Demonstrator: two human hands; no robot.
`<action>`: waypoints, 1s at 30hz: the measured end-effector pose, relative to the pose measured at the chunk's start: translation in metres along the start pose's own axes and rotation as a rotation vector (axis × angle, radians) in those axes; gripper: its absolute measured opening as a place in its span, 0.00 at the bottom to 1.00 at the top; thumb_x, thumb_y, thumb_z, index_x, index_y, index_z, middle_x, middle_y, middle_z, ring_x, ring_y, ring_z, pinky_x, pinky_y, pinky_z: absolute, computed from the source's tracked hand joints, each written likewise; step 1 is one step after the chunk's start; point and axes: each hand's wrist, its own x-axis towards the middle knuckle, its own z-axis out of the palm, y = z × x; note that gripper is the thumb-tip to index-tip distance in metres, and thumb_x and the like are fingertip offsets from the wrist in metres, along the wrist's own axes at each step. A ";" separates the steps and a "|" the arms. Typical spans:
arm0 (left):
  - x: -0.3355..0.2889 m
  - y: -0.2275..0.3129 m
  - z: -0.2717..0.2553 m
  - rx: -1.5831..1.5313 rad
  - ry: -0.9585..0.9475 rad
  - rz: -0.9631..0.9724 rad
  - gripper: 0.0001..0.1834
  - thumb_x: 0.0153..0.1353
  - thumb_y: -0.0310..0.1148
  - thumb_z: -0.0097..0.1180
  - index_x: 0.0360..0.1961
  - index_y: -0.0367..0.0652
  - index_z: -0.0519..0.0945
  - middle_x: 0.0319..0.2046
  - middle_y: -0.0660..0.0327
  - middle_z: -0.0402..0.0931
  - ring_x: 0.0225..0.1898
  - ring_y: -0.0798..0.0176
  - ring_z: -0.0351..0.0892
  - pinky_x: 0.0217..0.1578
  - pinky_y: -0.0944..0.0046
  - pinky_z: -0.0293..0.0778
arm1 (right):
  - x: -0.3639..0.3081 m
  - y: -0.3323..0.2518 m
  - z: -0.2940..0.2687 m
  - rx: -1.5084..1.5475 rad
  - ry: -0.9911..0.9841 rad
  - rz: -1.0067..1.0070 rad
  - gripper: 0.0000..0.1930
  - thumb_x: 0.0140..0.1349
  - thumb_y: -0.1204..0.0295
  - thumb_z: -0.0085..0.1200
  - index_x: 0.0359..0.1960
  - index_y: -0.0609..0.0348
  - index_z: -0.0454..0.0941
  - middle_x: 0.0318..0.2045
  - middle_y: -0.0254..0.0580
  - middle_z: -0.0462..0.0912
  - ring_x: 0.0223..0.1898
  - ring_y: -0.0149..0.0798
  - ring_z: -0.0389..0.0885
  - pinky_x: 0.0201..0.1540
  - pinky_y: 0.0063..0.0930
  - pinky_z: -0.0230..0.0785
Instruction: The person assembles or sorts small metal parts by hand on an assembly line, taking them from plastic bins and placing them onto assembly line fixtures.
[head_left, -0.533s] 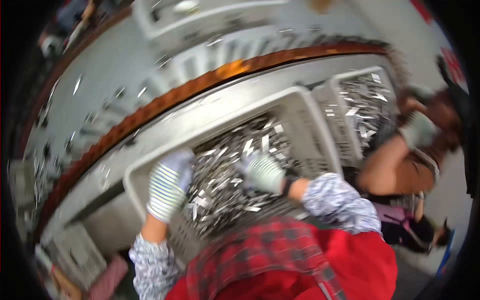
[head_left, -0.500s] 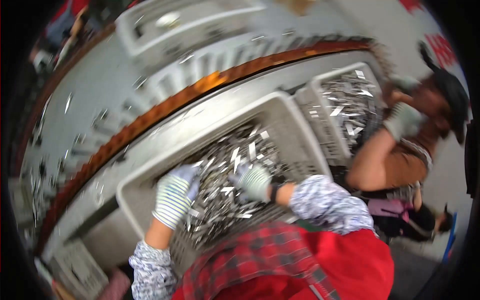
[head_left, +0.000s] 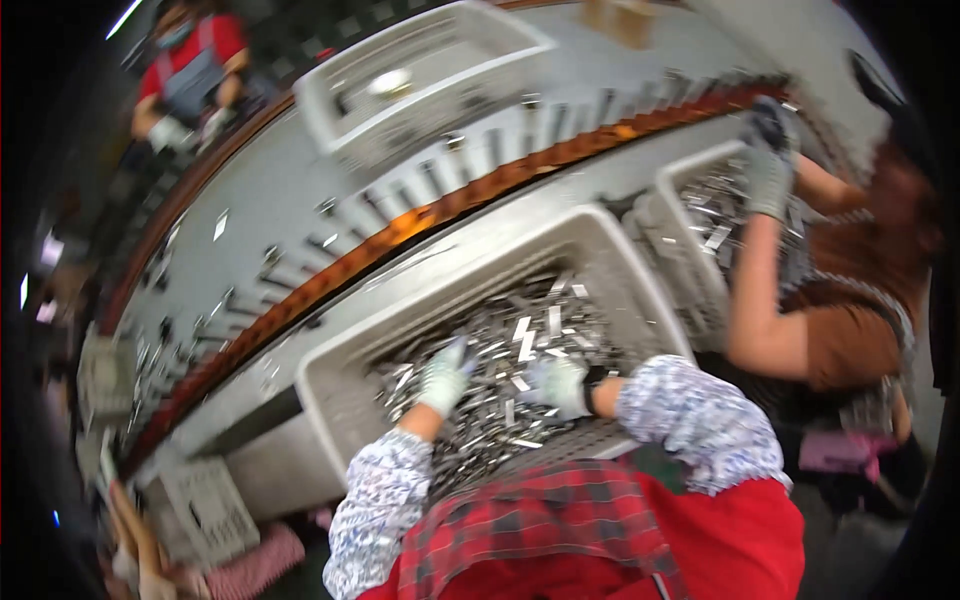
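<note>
Left hand (head_left: 444, 378), right hand (head_left: 560, 384), both resting on metal pieces (head_left: 505, 345) in crate (head_left: 600, 240)

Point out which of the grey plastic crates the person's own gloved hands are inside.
The middle grey plastic crate, heaped with small shiny metal pieces. Both the left hand and right hand are in it; the right-hand crate has a co-worker's hand above it.

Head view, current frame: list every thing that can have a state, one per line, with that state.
Left hand: gloved, down in the metal pieces; grip hidden.
Right hand: gloved, resting on the pieces; grip unclear.
Near crate: open-topped, heaped with small shiny metal pieces.
Second crate: open, also holding metal pieces.
Far crate: open, nearly empty, on the grey table.
Co-worker's gloved hand: raised over the second crate.
</note>
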 end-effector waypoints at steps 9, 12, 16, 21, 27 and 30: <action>0.033 0.066 -0.168 -0.538 0.721 0.162 0.13 0.62 0.31 0.53 0.47 0.41 0.76 0.36 0.57 0.81 0.39 0.60 0.79 0.40 0.62 0.74 | 0.033 0.010 -0.024 0.159 -0.343 0.273 0.33 0.46 0.65 0.63 0.58 0.45 0.69 0.47 0.55 0.75 0.49 0.53 0.76 0.50 0.44 0.70; 0.085 0.020 -0.200 -0.511 0.884 0.211 0.14 0.63 0.33 0.53 0.47 0.38 0.76 0.36 0.55 0.81 0.38 0.59 0.79 0.40 0.61 0.74 | 0.029 0.007 -0.037 0.374 -0.255 0.268 0.30 0.49 0.64 0.61 0.56 0.46 0.69 0.40 0.57 0.77 0.45 0.54 0.77 0.48 0.44 0.71; 0.109 -0.035 -0.213 -0.409 0.898 0.062 0.12 0.63 0.28 0.50 0.46 0.34 0.76 0.41 0.55 0.80 0.42 0.63 0.77 0.46 0.63 0.71 | 0.026 0.009 -0.048 1.098 0.024 0.160 0.26 0.50 0.75 0.58 0.53 0.50 0.68 0.43 0.43 0.79 0.40 0.39 0.79 0.42 0.28 0.72; 0.083 -0.049 -0.222 -0.546 0.863 -0.077 0.16 0.63 0.23 0.49 0.53 0.35 0.71 0.47 0.57 0.76 0.49 0.64 0.74 0.54 0.66 0.65 | 0.011 -0.003 -0.102 1.573 0.440 0.079 0.29 0.47 0.85 0.57 0.55 0.56 0.67 0.47 0.35 0.77 0.34 0.17 0.69 0.34 0.12 0.65; 0.021 0.017 -0.165 -0.499 0.881 0.164 0.29 0.61 0.31 0.53 0.63 0.37 0.61 0.62 0.50 0.61 0.63 0.55 0.60 0.63 0.58 0.56 | 0.002 -0.010 -0.115 1.878 0.612 0.176 0.34 0.43 0.78 0.57 0.58 0.56 0.64 0.42 0.36 0.77 0.25 0.19 0.71 0.27 0.12 0.65; -0.037 0.093 -0.127 -0.515 0.503 0.143 0.26 0.58 0.29 0.52 0.59 0.41 0.68 0.58 0.51 0.67 0.58 0.50 0.68 0.60 0.58 0.62 | 0.001 -0.026 -0.115 2.131 0.565 0.028 0.37 0.44 0.73 0.61 0.59 0.55 0.61 0.44 0.38 0.77 0.30 0.21 0.76 0.25 0.13 0.69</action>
